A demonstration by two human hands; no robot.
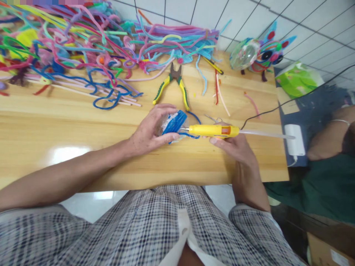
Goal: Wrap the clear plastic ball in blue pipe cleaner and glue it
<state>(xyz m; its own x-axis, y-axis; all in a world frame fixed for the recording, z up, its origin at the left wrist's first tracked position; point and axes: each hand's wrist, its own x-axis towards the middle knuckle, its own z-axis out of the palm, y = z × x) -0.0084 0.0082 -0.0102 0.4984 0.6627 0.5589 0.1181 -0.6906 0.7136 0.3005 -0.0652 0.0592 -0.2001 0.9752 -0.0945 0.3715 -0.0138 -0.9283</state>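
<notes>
My left hand (149, 133) is closed around a clear plastic piece, perhaps part of a bottle, partly covered with rows of blue pipe cleaner (176, 122). A loose blue tail hangs off its right side. In my right hand (233, 146) is a yellow hot glue gun (205, 130), a clear glue stick (263, 134) jutting from its back end. The metal nozzle points left and meets or nearly meets the blue covering; I cannot tell whether it touches. Small scissors (215, 119) lie just behind the glue gun, partly hidden.
Yellow-green pliers (175, 79) lie spread on the wooden table (111, 118). Many coloured pipe cleaners (177, 40) heap along the back. A decorated bottle figure (255, 55) stands at the back right. A black cord (266, 111) crosses the right side near a white power strip (294, 140). Another person's arm (332, 129) is at far right.
</notes>
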